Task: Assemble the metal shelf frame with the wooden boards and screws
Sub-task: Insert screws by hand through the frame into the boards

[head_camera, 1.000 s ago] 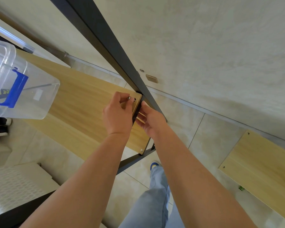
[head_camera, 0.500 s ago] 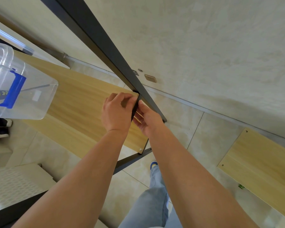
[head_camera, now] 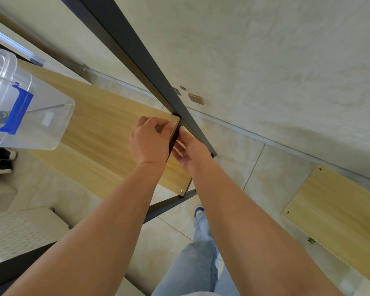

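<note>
Light wooden board (head_camera: 98, 133) seated in black frame (head_camera: 137, 52)

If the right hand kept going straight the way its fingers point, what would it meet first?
Probably the black frame bar at the board's end: the right hand already has its fingertips at it. Contact itself is hidden.

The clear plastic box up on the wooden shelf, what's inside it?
Through the clear plastic box a blue handle-like piece and something yellow-green and dark show. The blur and the box's walls keep me from naming them. It sits on the wooden board.
</note>
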